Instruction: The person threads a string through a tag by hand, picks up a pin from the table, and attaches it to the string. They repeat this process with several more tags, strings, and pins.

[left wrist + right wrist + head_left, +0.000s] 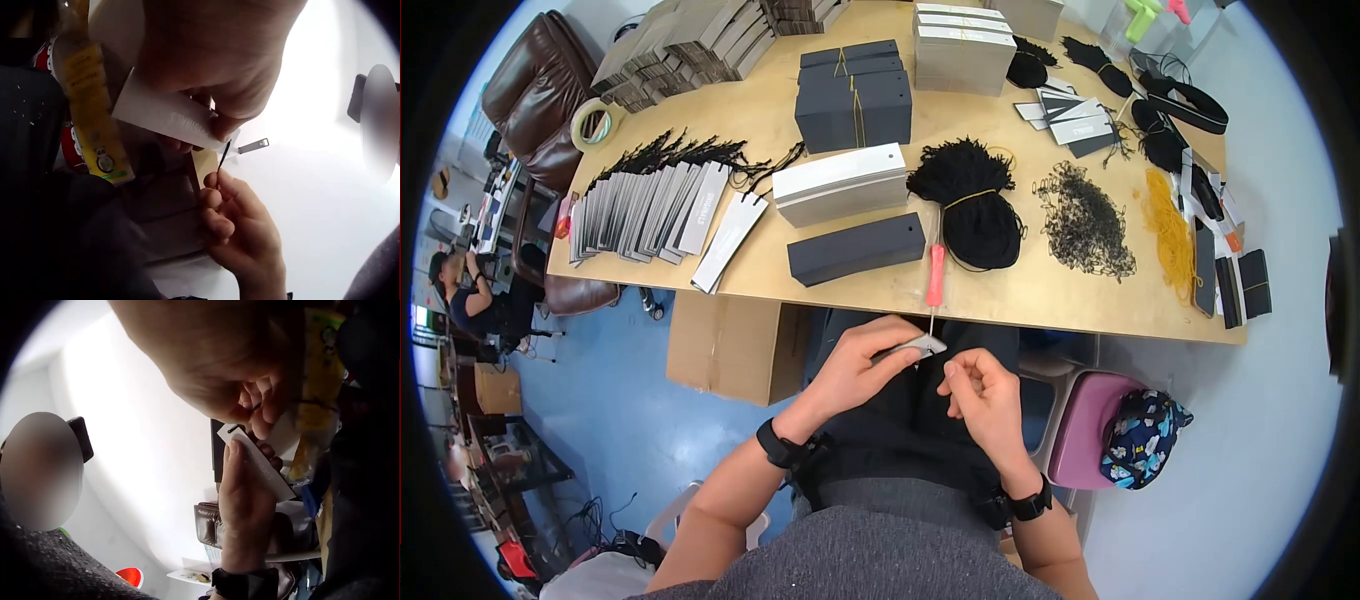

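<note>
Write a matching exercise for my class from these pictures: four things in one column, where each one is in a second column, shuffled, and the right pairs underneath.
Things
1. pale tag
2. red-handled tool
3. yellow bands
4. patterned cap

Places
A. on the pink seat
B. heaped toward the right end of the table
C. in the grip of the left hand
D. at the middle of the table's near edge

Right pairs: 1-C, 2-D, 3-B, 4-A
</note>
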Demonstrator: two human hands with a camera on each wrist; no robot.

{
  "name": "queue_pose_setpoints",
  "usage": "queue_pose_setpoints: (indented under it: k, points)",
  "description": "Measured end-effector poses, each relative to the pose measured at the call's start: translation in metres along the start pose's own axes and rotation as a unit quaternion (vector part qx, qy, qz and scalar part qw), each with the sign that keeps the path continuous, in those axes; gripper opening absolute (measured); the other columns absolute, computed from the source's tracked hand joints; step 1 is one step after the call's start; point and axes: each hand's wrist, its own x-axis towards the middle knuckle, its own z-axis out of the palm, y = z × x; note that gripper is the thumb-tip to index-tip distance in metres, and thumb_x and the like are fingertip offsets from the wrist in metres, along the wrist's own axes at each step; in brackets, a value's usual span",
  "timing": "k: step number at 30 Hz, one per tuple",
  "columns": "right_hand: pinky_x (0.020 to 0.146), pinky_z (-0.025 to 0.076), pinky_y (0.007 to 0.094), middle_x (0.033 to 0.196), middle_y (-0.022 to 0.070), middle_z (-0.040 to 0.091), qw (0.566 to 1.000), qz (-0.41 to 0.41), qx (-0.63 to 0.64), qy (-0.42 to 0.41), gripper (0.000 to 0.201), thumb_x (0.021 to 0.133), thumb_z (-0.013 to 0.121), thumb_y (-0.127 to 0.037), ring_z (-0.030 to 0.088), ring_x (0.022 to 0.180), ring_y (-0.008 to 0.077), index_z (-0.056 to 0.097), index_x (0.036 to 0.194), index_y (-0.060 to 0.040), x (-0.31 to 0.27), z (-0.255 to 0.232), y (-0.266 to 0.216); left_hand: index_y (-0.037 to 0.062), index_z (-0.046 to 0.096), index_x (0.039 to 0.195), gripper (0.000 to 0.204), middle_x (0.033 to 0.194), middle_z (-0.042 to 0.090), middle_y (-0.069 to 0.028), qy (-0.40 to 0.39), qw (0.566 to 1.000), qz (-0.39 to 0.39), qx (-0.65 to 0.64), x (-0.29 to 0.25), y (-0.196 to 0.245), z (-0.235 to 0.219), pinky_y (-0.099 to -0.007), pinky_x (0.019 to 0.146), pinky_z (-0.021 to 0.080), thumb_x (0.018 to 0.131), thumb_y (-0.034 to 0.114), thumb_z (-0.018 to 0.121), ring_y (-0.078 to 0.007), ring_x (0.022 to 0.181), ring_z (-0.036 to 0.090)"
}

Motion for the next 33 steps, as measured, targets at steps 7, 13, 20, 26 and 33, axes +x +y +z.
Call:
queue_pose_setpoints:
  k: [7,13,20,26,33]
  points:
    - [0.053,0.048,0.0208,0.083,0.0047,0.068,0.976,0.094,0.077,-0.179,0.019,0.101,0.058,-0.017,0.06,0.06,0.0061,0.06,0.108,0.0006,-0.01,-0.005,-0.017,-0.001,0.072,0.1,0.015,0.089,0.068,-0.0085,-0.005,1.0,0.006,-0.014,-0.023,0.013,0.001,-0.0294,0.071,0.051,0.085,0.001,0.071,-0.018,0.08,0.065]
    - [0.059,0.051,0.0207,0.09,0.0042,0.06,0.99,-0.014,0.059,-0.129,0.025,0.102,0.056,-0.017,0.061,0.065,0.0065,0.059,0.119,0.0006,-0.007,-0.012,-0.05,0.0018,0.073,0.1,0.019,0.086,0.068,-0.0066,0.013,0.999,-0.031,-0.02,-0.029,0.042,-0.017,-0.0262,0.068,0.048,0.082,-0.002,0.07,-0.0141,0.078,0.064]
    - [0.056,0.044,0.0207,0.087,0.0003,0.052,0.98,-0.122,-0.011,-0.156,0.023,0.099,0.063,-0.015,0.051,0.064,0.0046,0.062,0.115,0.0006,0.013,-0.008,-0.055,0.0017,0.071,0.103,0.021,0.082,0.064,-0.0072,-0.014,0.999,0.002,0.032,-0.025,0.052,-0.027,-0.0295,0.064,0.046,0.082,-0.001,0.07,-0.0181,0.073,0.061]
    - [0.051,0.034,0.0202,0.077,-0.0006,0.056,0.961,0.038,0.155,-0.224,0.018,0.1,0.062,-0.018,0.044,0.06,0.0022,0.064,0.093,-0.0009,0.018,-0.013,-0.056,0.0008,0.07,0.102,0.016,0.085,0.063,-0.0065,-0.029,0.999,-0.011,0.034,-0.025,0.047,-0.033,-0.0277,0.067,0.047,0.086,0.002,0.068,-0.016,0.076,0.06]
    - [0.052,0.033,0.0241,0.074,-0.0001,0.056,0.969,-0.044,-0.1,-0.22,0.028,0.097,0.065,-0.021,0.044,0.056,0.0068,0.069,0.084,0.003,0.015,-0.013,-0.051,-0.0009,0.068,0.105,0.014,0.104,0.056,-0.0034,-0.031,0.964,-0.166,-0.204,-0.028,0.059,-0.043,-0.0235,0.072,0.054,0.093,0.004,0.065,-0.01,0.087,0.06]
